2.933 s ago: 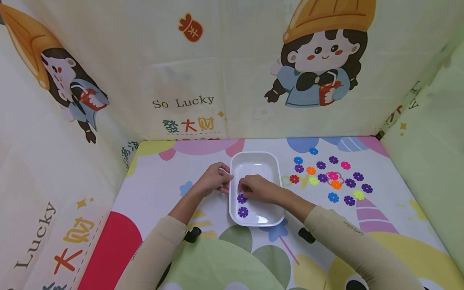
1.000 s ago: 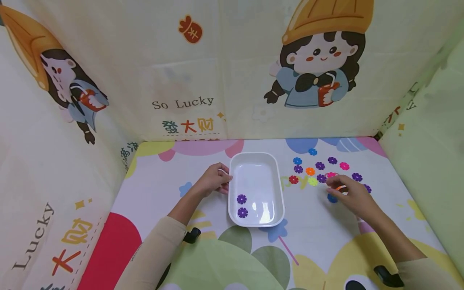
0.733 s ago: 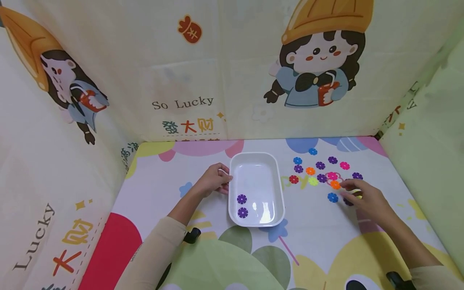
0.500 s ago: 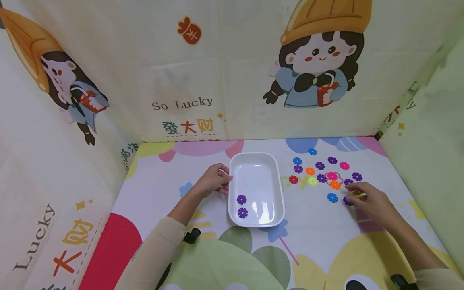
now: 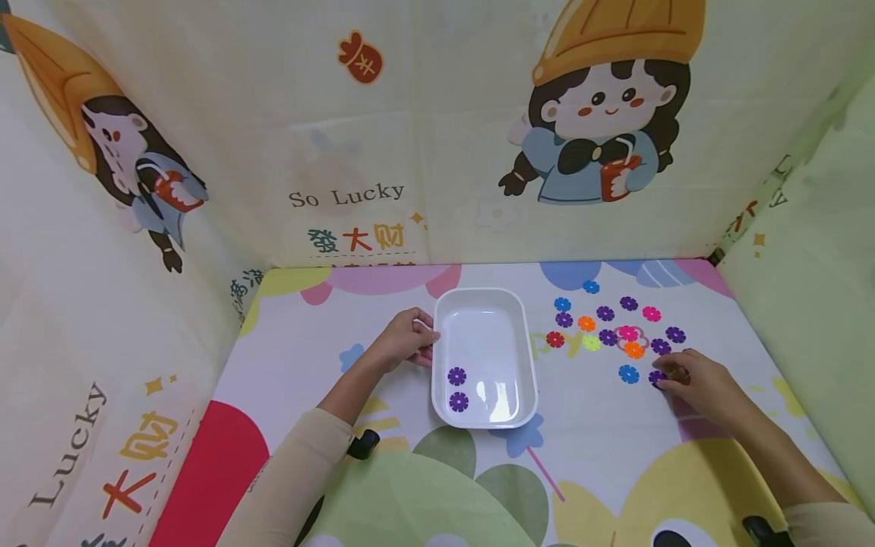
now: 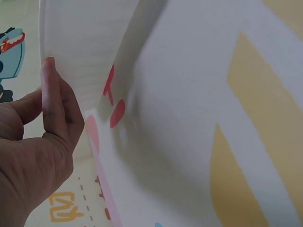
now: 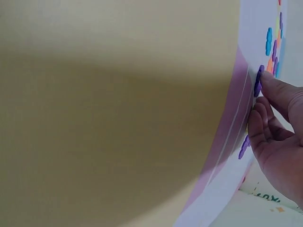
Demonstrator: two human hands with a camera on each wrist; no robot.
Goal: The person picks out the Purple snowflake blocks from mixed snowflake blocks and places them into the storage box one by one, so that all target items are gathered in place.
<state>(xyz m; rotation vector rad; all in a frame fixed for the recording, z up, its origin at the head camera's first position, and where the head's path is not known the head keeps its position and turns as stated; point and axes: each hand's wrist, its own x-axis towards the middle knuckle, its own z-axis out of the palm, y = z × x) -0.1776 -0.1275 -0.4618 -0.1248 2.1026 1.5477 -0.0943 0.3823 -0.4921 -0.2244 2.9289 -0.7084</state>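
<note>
My left hand (image 5: 405, 336) holds the left side of a white tray (image 5: 531, 365). In the left wrist view, a fingertip lies at the rim of the tray (image 6: 80, 42). Inside are two purple snowflake discs, an upper disc (image 5: 456, 376) and a lower disc (image 5: 459, 402). At the right, my right hand (image 5: 704, 386) reaches down to a purple snowflake disc (image 5: 656, 377) on the table. The right wrist view has the thumb touching that disc (image 7: 258, 81), with the other fingers bent beside it. A firm pinch is not visible. The hand covers part of the discs there.
Several loose snowflake discs lie right of the tray, among them a blue disc (image 5: 629, 374), an orange disc (image 5: 634, 349), a red disc (image 5: 555, 339) and a yellow disc (image 5: 591, 343). A printed cloth wall (image 5: 465, 152) stands behind the patterned tabletop (image 5: 581, 425).
My right hand has left the tray and moved right to the loose discs. Lately it has come lower over a purple disc, thumb and finger closer together. The left hand keeps its place.
</note>
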